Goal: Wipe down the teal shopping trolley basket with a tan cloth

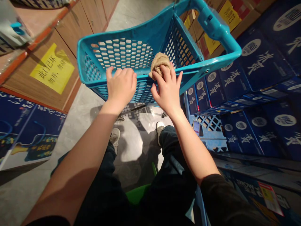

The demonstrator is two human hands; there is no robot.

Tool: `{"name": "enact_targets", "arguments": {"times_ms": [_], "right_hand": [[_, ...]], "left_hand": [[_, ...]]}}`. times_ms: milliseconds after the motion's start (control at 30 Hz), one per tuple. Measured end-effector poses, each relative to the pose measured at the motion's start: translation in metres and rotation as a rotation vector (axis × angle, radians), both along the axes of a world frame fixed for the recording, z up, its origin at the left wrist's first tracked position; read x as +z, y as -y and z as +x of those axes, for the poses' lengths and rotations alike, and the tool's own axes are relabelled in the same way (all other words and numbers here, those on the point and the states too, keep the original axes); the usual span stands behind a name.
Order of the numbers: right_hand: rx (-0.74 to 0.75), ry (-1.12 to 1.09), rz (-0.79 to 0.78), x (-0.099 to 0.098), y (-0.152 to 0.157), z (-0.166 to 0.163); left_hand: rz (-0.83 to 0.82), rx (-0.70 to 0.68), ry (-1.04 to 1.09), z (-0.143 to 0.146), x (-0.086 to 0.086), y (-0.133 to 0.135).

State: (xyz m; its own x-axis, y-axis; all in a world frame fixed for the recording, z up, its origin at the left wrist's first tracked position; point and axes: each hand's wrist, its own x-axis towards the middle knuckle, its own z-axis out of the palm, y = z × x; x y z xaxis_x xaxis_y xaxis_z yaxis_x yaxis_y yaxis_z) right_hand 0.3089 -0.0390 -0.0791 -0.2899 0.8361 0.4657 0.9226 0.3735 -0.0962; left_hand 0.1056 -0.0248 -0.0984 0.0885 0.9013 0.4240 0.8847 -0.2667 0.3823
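Note:
A blue plastic shopping cart basket (pixel 127 32) with honeycomb holes in its walls stands in front of me. My left hand (pixel 121 84) is closed over its near rim, the fingertips hidden on the inner side. To the right of it, a crumpled tan cloth (pixel 160 60) rests at the same rim, partly inside the basket. My right hand (pixel 167 89) has its index and middle fingers on the cloth, the thumb below and the little finger stretched apart. The cart's thick blue handle (pixel 227 39) rises at the upper right.
Dark blue boxes (pixel 261 62) are stacked along the right, some above a blue plastic pallet (pixel 213 133) with a phone (pixel 196 128) on it. Wooden cabinets (pixel 77 22) with a yellow paper sign (pixel 53 67) stand at the left. A green seat (pixel 137 194) shows between my legs.

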Motion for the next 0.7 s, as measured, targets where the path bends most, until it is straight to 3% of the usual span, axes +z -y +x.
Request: {"name": "enact_targets", "arguments": {"times_ms": [133,267,433,700], "right_hand": [[-0.048,-0.042,0.033,0.0,-0.01,0.015],[-0.06,-0.046,0.022,-0.004,-0.01,0.015],[0.012,0.014,-0.032,-0.004,-0.003,0.0],[-0.07,-0.106,0.067,-0.009,-0.025,0.036]], "left_hand": [[-0.006,-0.101,-0.085,0.002,0.004,0.003],[0.029,-0.199,-0.13,0.001,-0.004,0.001],[0.072,-0.194,-0.164,0.002,-0.009,-0.001],[0.009,-0.201,-0.181,0.008,-0.002,0.004]]}}
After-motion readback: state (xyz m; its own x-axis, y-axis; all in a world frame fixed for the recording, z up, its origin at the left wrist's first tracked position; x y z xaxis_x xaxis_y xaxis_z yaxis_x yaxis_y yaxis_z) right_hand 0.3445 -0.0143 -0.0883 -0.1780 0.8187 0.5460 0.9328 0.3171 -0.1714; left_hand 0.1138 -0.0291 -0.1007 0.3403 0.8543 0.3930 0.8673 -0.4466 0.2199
